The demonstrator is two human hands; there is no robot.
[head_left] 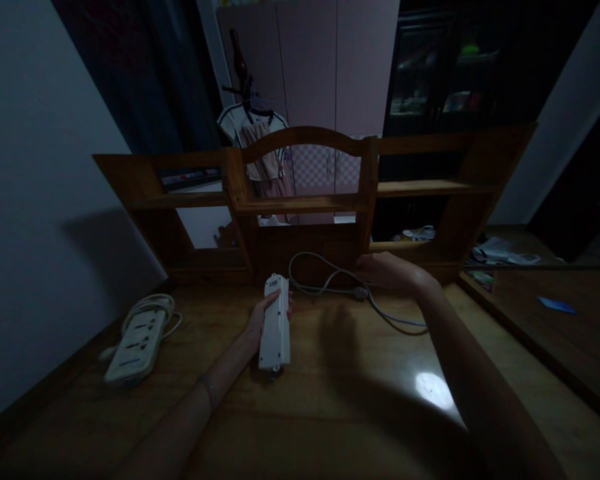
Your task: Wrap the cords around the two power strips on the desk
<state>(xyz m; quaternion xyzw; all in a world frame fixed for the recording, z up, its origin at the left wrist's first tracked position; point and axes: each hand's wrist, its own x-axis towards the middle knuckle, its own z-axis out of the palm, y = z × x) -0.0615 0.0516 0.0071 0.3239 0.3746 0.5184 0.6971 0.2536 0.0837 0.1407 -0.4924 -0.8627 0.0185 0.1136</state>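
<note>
Grasping a white power strip (276, 333) underside-up in the left hand (258, 319) over the middle of the bench (300, 420), holding the right hand (385, 270) close to a looped grey cord (340, 291), cannot tell whether pinching it, with a second power strip (137, 343) lying at far left.

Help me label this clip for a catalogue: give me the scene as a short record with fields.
Left hand: holds a white power strip, no sockets on the side in view
Right hand: at the grey cable; whether it grips it is unclear
Plug: near the right hand, pins not discernible
Second strip: at the left, sockets up, cord looped at its far end
Surface: wooden table
Behind: wooden shelf
Light: dim
</note>
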